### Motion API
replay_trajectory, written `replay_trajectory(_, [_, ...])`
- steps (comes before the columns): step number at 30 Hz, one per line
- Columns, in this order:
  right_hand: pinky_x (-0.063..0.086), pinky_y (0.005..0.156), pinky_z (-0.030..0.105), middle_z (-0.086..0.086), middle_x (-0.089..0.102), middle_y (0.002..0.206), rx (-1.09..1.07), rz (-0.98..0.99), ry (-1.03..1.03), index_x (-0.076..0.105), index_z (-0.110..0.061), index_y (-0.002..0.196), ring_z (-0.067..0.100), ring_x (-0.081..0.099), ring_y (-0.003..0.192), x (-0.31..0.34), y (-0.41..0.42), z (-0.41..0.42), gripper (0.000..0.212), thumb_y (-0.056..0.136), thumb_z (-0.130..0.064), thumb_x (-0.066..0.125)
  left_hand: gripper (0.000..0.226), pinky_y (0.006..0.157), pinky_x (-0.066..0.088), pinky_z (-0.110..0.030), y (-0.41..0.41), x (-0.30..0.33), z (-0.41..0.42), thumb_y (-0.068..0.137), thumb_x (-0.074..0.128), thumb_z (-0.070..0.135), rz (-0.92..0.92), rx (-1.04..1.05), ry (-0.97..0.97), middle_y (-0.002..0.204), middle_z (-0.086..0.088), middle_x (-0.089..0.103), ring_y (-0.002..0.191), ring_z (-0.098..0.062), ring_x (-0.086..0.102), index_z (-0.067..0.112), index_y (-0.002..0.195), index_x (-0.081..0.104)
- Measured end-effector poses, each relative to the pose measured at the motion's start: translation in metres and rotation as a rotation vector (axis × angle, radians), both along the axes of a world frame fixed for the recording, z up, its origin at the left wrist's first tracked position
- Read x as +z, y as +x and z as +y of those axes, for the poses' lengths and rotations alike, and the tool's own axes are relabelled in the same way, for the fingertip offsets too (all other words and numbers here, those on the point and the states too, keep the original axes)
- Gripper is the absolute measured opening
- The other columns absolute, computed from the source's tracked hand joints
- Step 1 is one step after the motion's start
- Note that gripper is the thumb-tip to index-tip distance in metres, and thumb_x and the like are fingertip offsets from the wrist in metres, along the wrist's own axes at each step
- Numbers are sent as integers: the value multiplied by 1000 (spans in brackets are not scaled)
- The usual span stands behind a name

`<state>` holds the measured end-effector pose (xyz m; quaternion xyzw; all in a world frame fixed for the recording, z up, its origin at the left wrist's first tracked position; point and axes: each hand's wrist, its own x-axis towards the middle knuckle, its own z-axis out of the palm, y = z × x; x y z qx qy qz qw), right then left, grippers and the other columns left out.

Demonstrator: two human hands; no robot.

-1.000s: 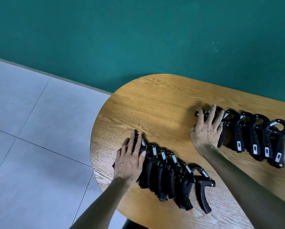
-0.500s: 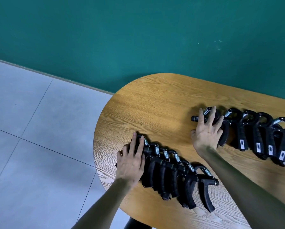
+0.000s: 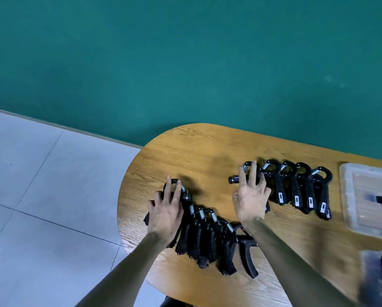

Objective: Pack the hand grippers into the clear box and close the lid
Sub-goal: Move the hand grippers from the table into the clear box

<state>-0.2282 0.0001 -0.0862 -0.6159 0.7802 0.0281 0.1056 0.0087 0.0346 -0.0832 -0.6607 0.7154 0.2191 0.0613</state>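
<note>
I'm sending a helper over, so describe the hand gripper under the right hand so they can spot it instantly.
On the wooden table, find the far row of grippers beside the clear box. It is the leftmost one there, the hand gripper under the right hand. Only it has a knob pointing left.

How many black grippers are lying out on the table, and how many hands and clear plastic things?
Grippers: 11, near row 6, far row 5
Hands: 2, left hand and right hand
Clear pieces: 2, far piece and near piece, both too blurred to tell box from lid
Total: 15
</note>
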Motion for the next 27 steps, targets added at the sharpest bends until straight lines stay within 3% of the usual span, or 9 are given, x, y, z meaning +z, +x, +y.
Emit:
replay_trajectory(5, [43, 92, 53, 17, 0, 165, 9, 22, -17, 17, -17, 157, 47, 33, 137, 41, -14, 15, 87, 83, -11, 62, 68, 91, 34, -39, -29, 36, -15, 105, 27, 40, -95, 84, -77, 166, -4, -20, 112, -23, 35, 27, 159, -13])
replay_trajectory(9, [42, 94, 54, 15, -1, 165, -50, -2, -40, 22, -20, 156, 46, 35, 134, 75, -16, 38, 86, 82, -14, 64, 68, 89, 36, -39, -51, 70, -14, 104, 31, 41, -119, 106, -113, 168, -6, -14, 111, -25, 37, 26, 159, -6])
replay_trajectory(14, [49, 87, 53, 13, 15, 164, -91, -58, -96, 37, -21, 151, 44, 47, 124, 117, -15, 72, 92, 69, -11, 76, 66, 80, 27, -36, -77, 114, -1, 105, 32, 39, -83, 62, -161, 168, -8, -9, 103, -22, 35, 25, 161, 1])
replay_trajectory(19, [48, 90, 53, 12, 13, 165, -173, -94, -140, 33, -22, 153, 40, 46, 127, 158, -26, 88, 99, 67, -16, 81, 69, 78, 31, -36, -98, 156, 0, 101, 46, 36, 18, 51, -242, 168, -10, 1, 96, -22, 35, 24, 161, 13])
replay_trajectory(22, [46, 96, 54, 10, 3, 164, -209, -98, -154, 29, -22, 155, 39, 43, 132, 178, -37, 98, 99, 70, -16, 81, 68, 81, 28, -33, -112, 186, 1, 104, 39, 37, 22, -2, -264, 168, -8, -8, 104, -21, 37, 26, 161, 3])
replay_trajectory(27, [52, 83, 54, 16, 21, 162, -265, -85, -250, 39, -16, 150, 42, 52, 123, 222, -60, 93, 100, 60, -11, 84, 67, 81, 35, -37, -137, 228, -4, 102, 45, 34, 93, -83, -371, 168, -10, 1, 100, -24, 40, 25, 160, 15])
